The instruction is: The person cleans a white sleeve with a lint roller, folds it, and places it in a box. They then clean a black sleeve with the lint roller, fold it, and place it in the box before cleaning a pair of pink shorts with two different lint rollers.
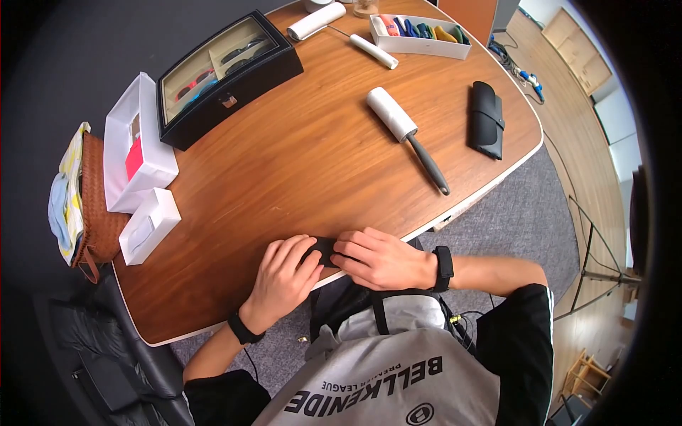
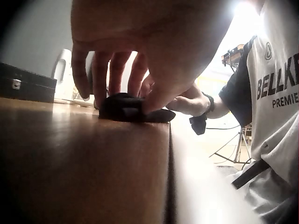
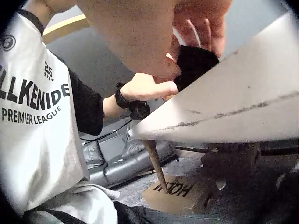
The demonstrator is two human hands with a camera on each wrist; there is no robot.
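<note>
Both hands are at the table's near edge, over a small black folded cloth [image 1: 324,251] lying on the wood. My left hand [image 1: 285,273] grips its left end, thumb toward the edge and fingers over the far side. From the other end my right hand [image 1: 376,259] pinches it with bent fingers. In the left wrist view the black cloth [image 2: 124,108] looks like a low, layered fold under the fingers. The right wrist view shows the dark cloth [image 3: 196,65] between the right fingers and thumb, at the table rim. Much of it is hidden by the hands.
A grey-handled lint roller [image 1: 391,113] and black glasses case [image 1: 486,121] lie to the right. Farther back are a white box [image 1: 426,48] of colourful rolls and a white roller [image 1: 317,21]. Left stand a black sunglasses case [image 1: 227,78], white boxes [image 1: 153,224] and a woven basket [image 1: 99,192].
</note>
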